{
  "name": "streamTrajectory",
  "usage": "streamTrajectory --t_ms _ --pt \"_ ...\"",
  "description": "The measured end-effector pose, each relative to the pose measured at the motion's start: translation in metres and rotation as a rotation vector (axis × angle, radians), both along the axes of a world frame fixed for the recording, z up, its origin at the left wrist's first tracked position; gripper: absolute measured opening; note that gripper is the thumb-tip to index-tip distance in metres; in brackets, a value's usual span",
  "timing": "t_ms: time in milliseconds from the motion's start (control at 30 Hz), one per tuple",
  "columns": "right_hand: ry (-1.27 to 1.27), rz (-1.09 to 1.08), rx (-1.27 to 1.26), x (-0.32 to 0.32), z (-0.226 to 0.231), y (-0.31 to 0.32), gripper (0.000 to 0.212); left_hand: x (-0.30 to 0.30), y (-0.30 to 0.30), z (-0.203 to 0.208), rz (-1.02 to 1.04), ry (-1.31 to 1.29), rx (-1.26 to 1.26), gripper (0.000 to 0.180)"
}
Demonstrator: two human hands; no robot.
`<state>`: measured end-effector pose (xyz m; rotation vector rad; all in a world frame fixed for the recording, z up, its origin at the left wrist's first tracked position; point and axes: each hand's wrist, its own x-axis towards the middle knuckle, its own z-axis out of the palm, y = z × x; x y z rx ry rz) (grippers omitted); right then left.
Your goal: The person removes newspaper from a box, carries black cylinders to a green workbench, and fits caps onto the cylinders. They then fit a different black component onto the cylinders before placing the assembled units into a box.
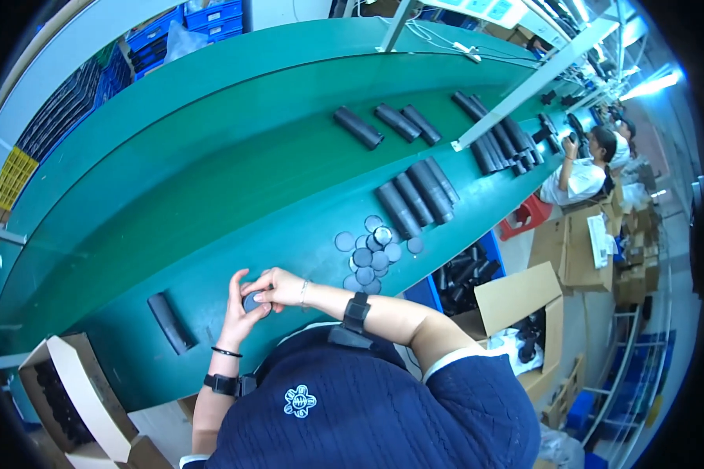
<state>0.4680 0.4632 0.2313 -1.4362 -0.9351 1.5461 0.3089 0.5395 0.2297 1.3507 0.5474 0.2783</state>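
Note:
My left hand (pixel 239 316) and my right hand (pixel 280 287) come together over the near part of the green work surface. Between them is a round dark cap (pixel 252 302), gripped by the fingers of both. Its underside is hidden. To the left of my left hand lies a single black cylinder (pixel 170 322). A loose heap of similar round grey discs (pixel 364 256) spreads to the right of my right hand, some overlapping. Just beyond the heap, several black cylinders (pixel 414 195) lie side by side.
More black cylinders (pixel 359 128) lie on the green conveyor belt (pixel 211 172). An open carton (pixel 74 391) of dark parts stands at the lower left. At right are a blue bin (pixel 465 273), another open carton (pixel 524 313) and a metal post (pixel 536 82). Co-workers (pixel 590 168) sit farther along.

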Motion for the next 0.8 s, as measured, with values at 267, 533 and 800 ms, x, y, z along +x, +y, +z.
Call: streamTrajectory --t_ms 267,533,800 --pt "0.405 -0.06 0.046 0.008 -0.028 -0.008 0.061 -0.002 0.004 0.003 0.194 -0.005 -0.111 0.058" --pt "-0.044 0.044 0.281 0.029 -0.065 0.002 0.094 -0.024 0.065 -0.04 0.61 -0.004 -0.207 0.048" --pt "-0.764 -0.582 -0.127 0.2 -0.081 0.089 0.084 -0.145 0.158 -0.098 0.599 1.251 0.905 0.092"
